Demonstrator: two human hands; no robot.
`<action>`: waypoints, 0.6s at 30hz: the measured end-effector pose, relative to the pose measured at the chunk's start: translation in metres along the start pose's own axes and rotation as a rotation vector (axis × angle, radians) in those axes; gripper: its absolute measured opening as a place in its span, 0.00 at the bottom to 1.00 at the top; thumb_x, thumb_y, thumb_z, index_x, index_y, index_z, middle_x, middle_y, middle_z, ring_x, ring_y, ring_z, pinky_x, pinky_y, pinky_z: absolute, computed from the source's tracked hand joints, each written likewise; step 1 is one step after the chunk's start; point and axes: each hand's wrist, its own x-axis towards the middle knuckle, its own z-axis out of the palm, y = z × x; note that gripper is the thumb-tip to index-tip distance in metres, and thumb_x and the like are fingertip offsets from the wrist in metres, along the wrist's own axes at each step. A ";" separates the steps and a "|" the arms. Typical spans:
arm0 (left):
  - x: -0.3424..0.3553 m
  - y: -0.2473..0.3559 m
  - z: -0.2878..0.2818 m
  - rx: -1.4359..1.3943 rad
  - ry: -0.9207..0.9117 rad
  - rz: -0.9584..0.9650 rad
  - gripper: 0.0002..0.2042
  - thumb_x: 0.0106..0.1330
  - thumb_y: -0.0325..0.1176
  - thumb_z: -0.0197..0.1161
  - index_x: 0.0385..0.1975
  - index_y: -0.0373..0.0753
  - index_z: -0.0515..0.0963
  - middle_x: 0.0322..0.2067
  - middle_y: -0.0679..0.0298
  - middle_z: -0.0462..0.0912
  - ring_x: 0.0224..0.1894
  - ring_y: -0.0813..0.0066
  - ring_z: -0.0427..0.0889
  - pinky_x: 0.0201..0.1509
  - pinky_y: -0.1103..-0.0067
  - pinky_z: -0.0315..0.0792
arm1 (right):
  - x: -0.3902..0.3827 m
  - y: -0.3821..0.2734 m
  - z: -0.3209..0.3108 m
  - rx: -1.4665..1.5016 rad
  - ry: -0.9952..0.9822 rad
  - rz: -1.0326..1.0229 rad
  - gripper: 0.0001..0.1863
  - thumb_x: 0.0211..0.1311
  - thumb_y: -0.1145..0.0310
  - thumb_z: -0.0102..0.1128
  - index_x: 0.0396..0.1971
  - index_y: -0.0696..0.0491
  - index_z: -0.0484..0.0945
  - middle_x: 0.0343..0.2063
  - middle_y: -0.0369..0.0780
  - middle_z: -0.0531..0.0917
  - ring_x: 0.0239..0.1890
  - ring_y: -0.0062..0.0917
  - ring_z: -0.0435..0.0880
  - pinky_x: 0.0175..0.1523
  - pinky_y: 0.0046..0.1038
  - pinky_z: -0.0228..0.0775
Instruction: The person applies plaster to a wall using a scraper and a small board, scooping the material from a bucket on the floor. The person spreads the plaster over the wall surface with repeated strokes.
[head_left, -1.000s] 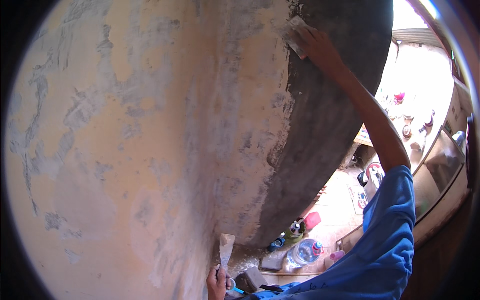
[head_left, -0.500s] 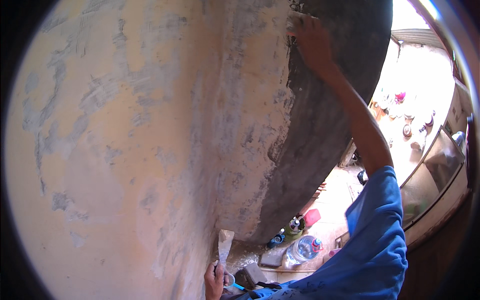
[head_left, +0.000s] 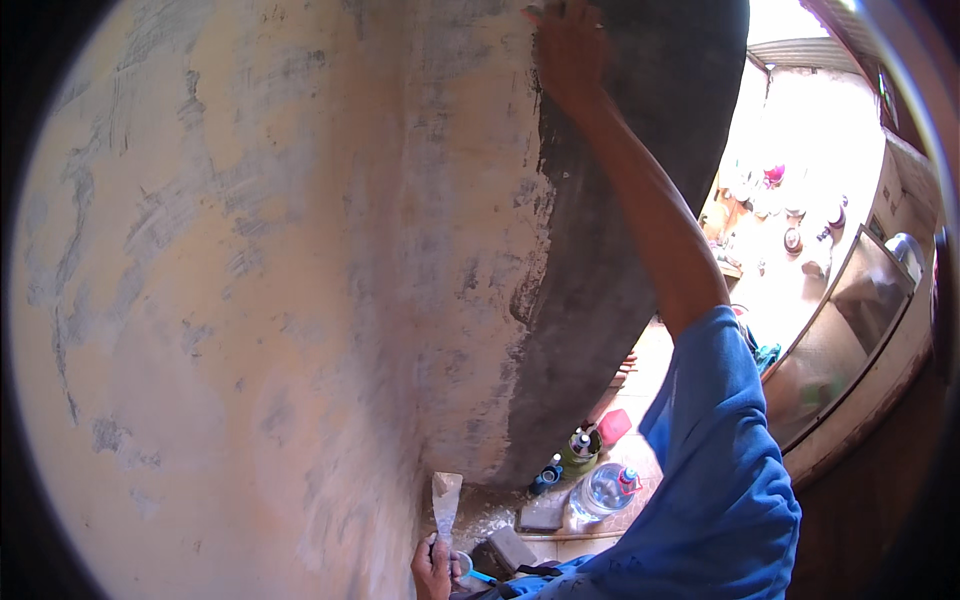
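My left hand (head_left: 432, 570) is low in the picture, closed round the handle of a putty knife (head_left: 447, 500) whose pale, smeared blade points up. Beside its fingers is a small round pale thing with a blue handle (head_left: 482, 577); whether the hand also touches it, I cannot tell. My right arm stretches up to the wall (head_left: 470, 250). At the upper edge my right hand (head_left: 575, 60) presses against the wall where the cream, patchy surface meets a dark grey band (head_left: 600, 220). Its fingers are bent and slightly blurred, and what lies under them is hidden.
At the wall's foot are a grey block (head_left: 505, 550), a large clear water bottle (head_left: 600, 492), a green container (head_left: 580, 458) with a bottle in it and a pink object (head_left: 615, 427). A framed panel (head_left: 845, 335) leans at the right, with several small items beyond in bright light.
The view has shifted, so the wall and floor things appear further left. My right hand stays at the wall, slightly higher in the picture. My left hand keeps hold of the putty knife.
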 end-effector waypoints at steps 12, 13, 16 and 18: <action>0.044 0.106 0.026 -0.152 -0.010 0.119 0.14 0.73 0.41 0.52 0.32 0.36 0.70 0.17 0.67 0.71 0.13 0.85 0.65 0.15 0.85 0.59 | -0.174 0.011 -0.161 1.303 -0.949 0.203 0.18 0.59 0.71 0.60 0.51 0.49 0.80 0.43 0.40 0.83 0.46 0.30 0.81 0.48 0.25 0.73; 0.045 0.116 0.032 -0.229 -0.014 0.107 0.13 0.73 0.41 0.52 0.33 0.35 0.70 0.18 0.67 0.71 0.13 0.85 0.65 0.15 0.86 0.59 | -0.195 0.012 -0.180 1.334 -0.949 0.141 0.18 0.58 0.74 0.60 0.50 0.49 0.81 0.43 0.39 0.84 0.46 0.30 0.82 0.49 0.27 0.73; 0.052 0.144 0.039 -0.316 -0.064 0.160 0.13 0.73 0.40 0.52 0.40 0.34 0.71 0.21 0.67 0.73 0.14 0.86 0.66 0.16 0.87 0.60 | -0.240 0.019 -0.212 1.367 -0.779 -0.173 0.23 0.51 0.84 0.60 0.48 0.48 0.82 0.46 0.37 0.84 0.47 0.31 0.81 0.49 0.32 0.76; 0.053 0.154 0.043 -0.298 -0.096 0.168 0.14 0.74 0.40 0.52 0.43 0.33 0.71 0.22 0.66 0.74 0.15 0.86 0.67 0.16 0.87 0.61 | -0.257 0.019 -0.221 1.403 -0.792 -0.183 0.26 0.47 0.85 0.61 0.48 0.48 0.82 0.46 0.36 0.84 0.47 0.31 0.81 0.48 0.33 0.77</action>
